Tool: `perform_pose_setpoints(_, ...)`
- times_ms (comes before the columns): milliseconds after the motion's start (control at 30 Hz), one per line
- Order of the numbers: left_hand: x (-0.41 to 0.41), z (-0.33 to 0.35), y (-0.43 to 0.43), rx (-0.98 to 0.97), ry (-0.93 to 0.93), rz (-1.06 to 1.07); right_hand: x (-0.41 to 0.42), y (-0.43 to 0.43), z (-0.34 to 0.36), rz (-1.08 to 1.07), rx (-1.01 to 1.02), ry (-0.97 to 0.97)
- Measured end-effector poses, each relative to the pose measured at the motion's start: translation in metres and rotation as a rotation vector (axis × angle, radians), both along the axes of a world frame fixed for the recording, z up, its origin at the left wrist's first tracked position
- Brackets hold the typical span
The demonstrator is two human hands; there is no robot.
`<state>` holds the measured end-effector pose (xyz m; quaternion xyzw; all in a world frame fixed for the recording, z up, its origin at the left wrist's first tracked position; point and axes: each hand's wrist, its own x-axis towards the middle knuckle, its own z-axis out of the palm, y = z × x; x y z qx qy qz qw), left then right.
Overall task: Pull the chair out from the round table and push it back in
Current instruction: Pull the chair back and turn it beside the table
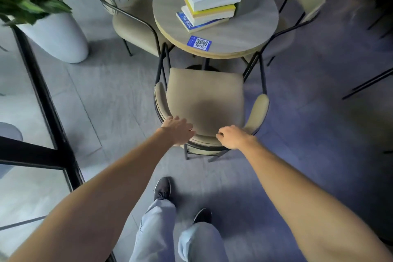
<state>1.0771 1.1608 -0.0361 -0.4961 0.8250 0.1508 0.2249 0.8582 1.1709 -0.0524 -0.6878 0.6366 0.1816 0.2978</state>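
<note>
Chair (pixel 205 100) stands clear of round table (pixel 215 13) at its 6 o'clock, seat fully exposed. Left hand (pixel 177 132) lies spread on the backrest; right hand (pixel 232 136) curled over it. We judge push-in next: steady forward shove, legs straight.

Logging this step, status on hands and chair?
Left hand flat on the chair backrest, right hand curled over it. Seat clear of the table. Nothing blocking.
</note>
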Motion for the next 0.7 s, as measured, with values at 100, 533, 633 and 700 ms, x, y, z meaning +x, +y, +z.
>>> perform_pose_setpoints(100,0.0,-0.016,-0.002,-0.032,0.048,0.039,-0.003,0.002,-0.011,0.003,-0.015,0.02)
perform_pose_setpoints(533,0.008,-0.048,0.015,-0.09,0.104,-0.022,-0.004,0.016,-0.022,0.07,-0.071,0.067)
perform_pose_setpoints(633,0.021,-0.054,0.007,-0.131,0.094,-0.15,-0.008,0.017,-0.024,0.085,-0.114,0.064)
perform_pose_setpoints(700,0.023,-0.059,0.0,-0.145,0.118,-0.157,-0.007,0.014,-0.025,0.086,-0.157,0.072)
